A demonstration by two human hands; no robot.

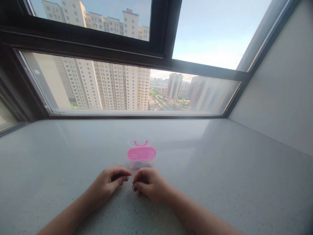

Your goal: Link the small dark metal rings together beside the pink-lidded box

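Observation:
A small clear plastic box with a pink lid (141, 156) stands on the pale stone windowsill (220, 176), its pink clasp pointing to the window. Just in front of it my left hand (110, 182) and my right hand (148, 184) rest on the sill, fingertips almost meeting. Both hands are curled in a pinch. A tiny dark ring-like thing (127, 178) shows at my left fingertips and another (133, 187) at my right fingertips; they are too small to name.
A dark-framed window (137, 62) runs along the back of the sill, with tall apartment blocks outside. A grey wall (281, 98) closes the right side. The sill stretches wide to left and right of the box.

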